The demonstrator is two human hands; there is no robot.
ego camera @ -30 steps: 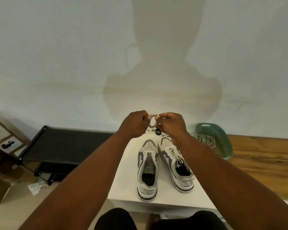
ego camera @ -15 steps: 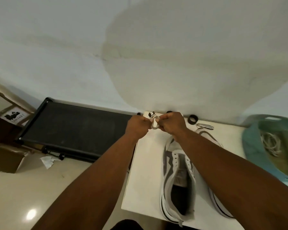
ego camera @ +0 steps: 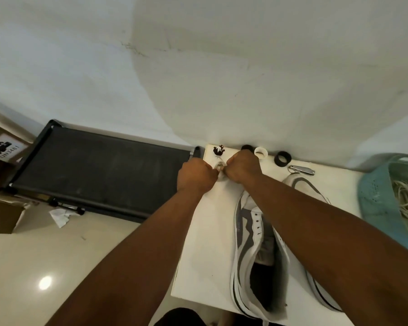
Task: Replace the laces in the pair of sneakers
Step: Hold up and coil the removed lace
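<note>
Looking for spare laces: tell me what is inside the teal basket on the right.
Inside the teal basket lies a loose bundle of white laces against its greenish floor. The frame's right edge cuts the basket off, so the rest of its inside cannot be seen.

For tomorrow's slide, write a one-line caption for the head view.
Both hands, left hand and right hand, hold a small coiled lace above the white table, beside an unlaced grey-and-white sneaker.

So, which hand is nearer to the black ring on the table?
Right. The right hand lies just left of the black ring; the left hand is farther left, beyond it.
</note>
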